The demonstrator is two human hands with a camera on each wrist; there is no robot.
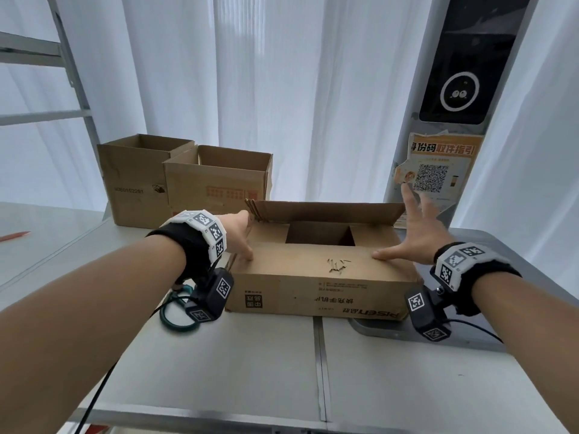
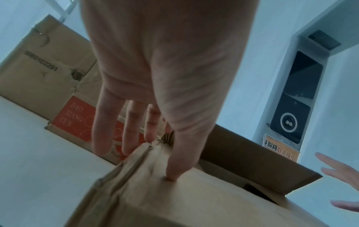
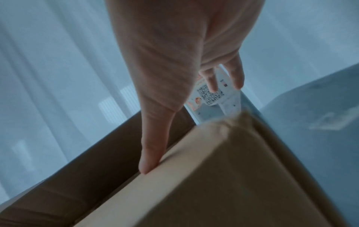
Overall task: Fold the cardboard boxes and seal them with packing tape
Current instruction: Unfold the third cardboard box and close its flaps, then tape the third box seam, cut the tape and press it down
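Note:
A flat brown cardboard box (image 1: 313,277) (image 2: 174,199) (image 3: 223,176) with upside-down print on its near side lies on the grey table (image 1: 250,371). Its near flap is folded down, the far flap (image 1: 326,209) stands up, and a dark gap shows between them. My left hand (image 1: 241,236) (image 2: 155,107) is at the box's left end, thumb pressing the near flap, fingers straight down beside the end. My right hand (image 1: 407,233) (image 3: 174,76) is spread at the right end, thumb tip on the near flap, fingers straight and raised. Neither grips anything.
Two open brown boxes (image 1: 138,180) (image 1: 219,180) stand at the back left of the table. A grey pillar with a dark screen (image 1: 460,83) and a QR poster (image 1: 435,173) rises behind the box at right. A green ring (image 1: 175,317) lies by my left wrist. White curtains hang behind.

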